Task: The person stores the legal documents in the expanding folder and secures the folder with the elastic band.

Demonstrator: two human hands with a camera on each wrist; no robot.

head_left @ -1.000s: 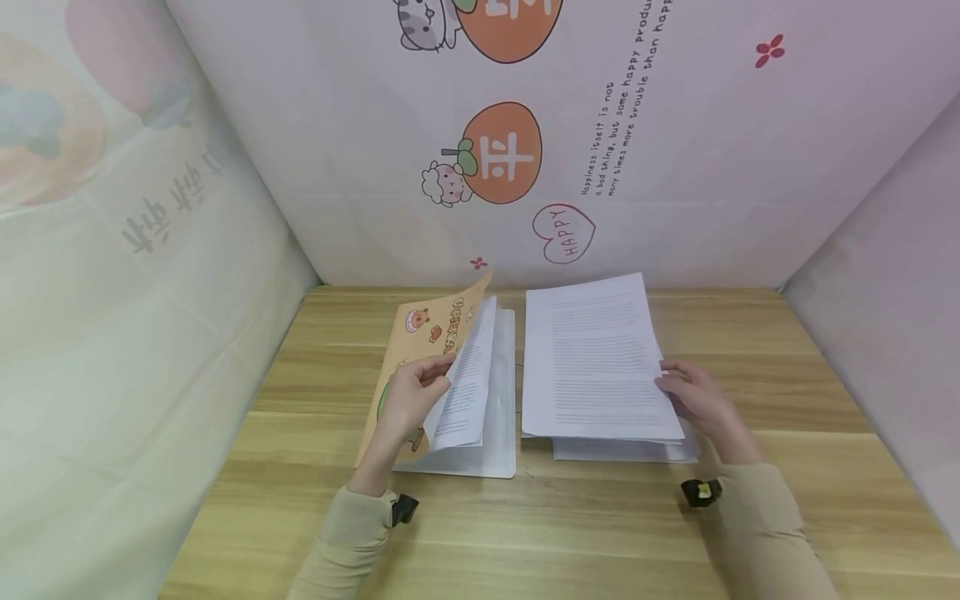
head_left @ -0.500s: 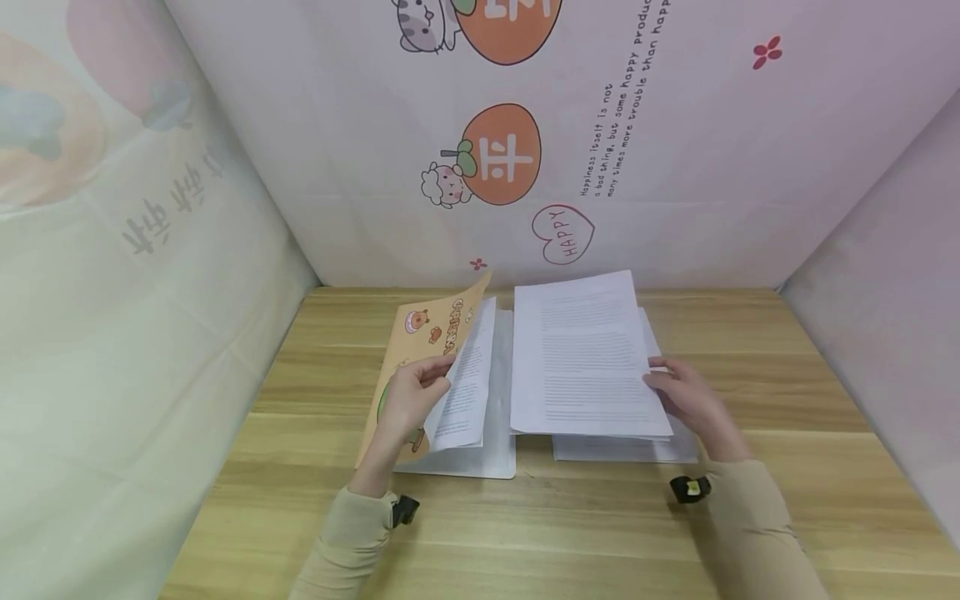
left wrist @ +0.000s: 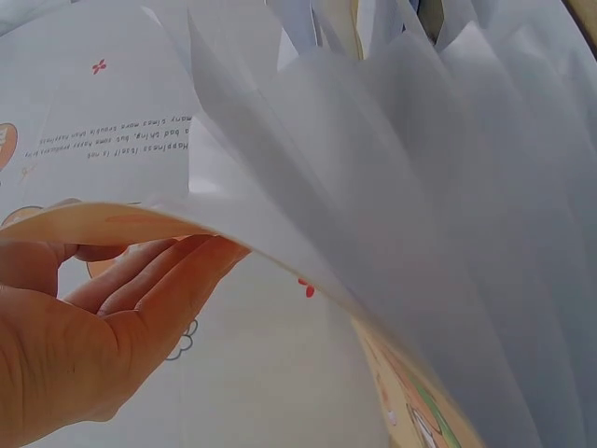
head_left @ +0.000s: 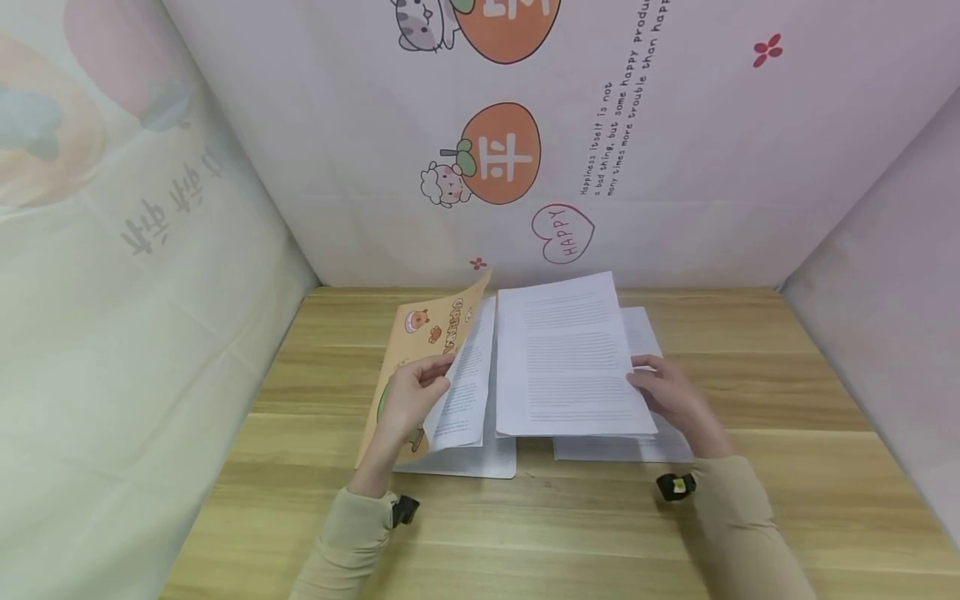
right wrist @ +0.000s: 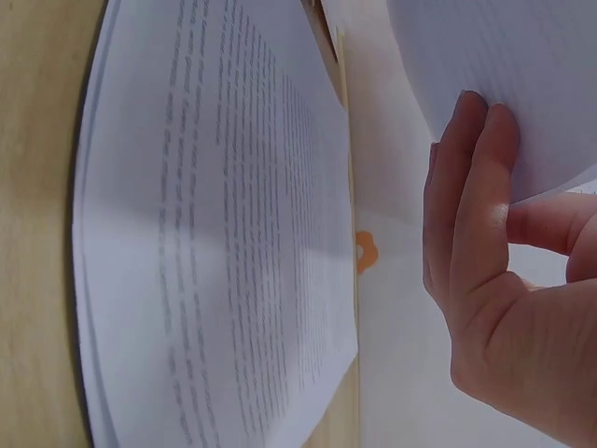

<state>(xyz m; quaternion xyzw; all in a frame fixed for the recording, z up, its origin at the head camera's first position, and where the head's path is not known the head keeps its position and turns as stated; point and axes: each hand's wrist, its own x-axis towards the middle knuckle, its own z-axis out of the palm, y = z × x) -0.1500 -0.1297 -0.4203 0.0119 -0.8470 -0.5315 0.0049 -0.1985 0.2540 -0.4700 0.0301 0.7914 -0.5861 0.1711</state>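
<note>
My left hand (head_left: 408,396) pinches the edge of the orange cartoon cover (head_left: 420,321) of a folder and holds it lifted. Under that cover show printed pages (head_left: 467,400) and a pale back leaf (head_left: 491,462); the left wrist view has several translucent leaves (left wrist: 401,159) fanned out. My right hand (head_left: 671,396) pinches the right edge of some printed sheets (head_left: 566,358). Those sheets hang above the table, their left side over the folder's pale leaf. Below them lies a second stack of printed paper (right wrist: 242,243), partly hidden in the head view.
Everything lies on a wood-grain table (head_left: 585,533). A white printed cloth (head_left: 360,167) hangs behind it, with more cloth at the left (head_left: 112,333) and right sides. A small black device (head_left: 405,510) sits at each wrist.
My right hand has carried the printed sheets leftward, from above the paper stack to over the folder's right part. More of the lower stack shows now. The left hand and cover stay still.
</note>
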